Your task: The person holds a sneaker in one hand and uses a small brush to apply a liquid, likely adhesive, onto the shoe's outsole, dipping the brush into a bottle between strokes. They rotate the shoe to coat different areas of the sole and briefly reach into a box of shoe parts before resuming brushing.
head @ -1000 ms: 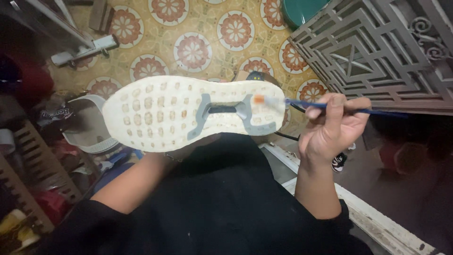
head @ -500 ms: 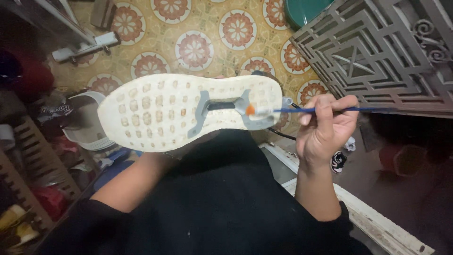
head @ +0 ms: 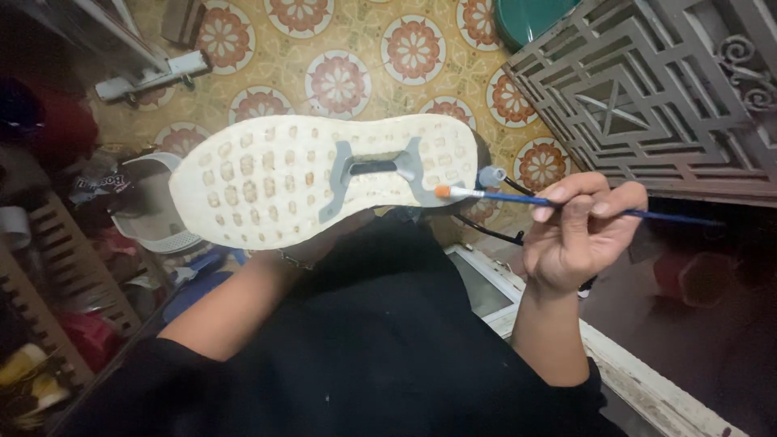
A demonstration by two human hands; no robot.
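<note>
Since the earlier frames the orange brush tip has slid from the grey heel patch out to the heel's lower edge, and the shoe has tilted a little, its heel end riding higher. The pale cream rubber-soled shoe (head: 324, 182), turned sole up with rows of small worn studs and a grey plastic bridge piece across its middle, is the landmark here and is held above the person's dark-clothed lap. To the left of the shoe, a white slatted plastic basket (head: 150, 218) sits on the floor, partly hidden behind the toe, amid dim clutter too dark to tell apart. Under the shoe, the left hand (head: 336, 235) grips it from below; only fingertips show past the sole's near edge, closed on the shoe. Behind the shoe lies the yellow tiled floor with round red flower patterns (head: 336, 81). At the shoe's right end, the thin blue-handled paintbrush with an orange tip (head: 518, 197) touches the heel's edge, a small grey cap (head: 490, 176) just beside it. Right of the shoe, the right hand (head: 579, 235) pinches the brush handle between thumb and curled fingers. Above that hand stands a grey metal lattice grille (head: 647, 89).
</note>
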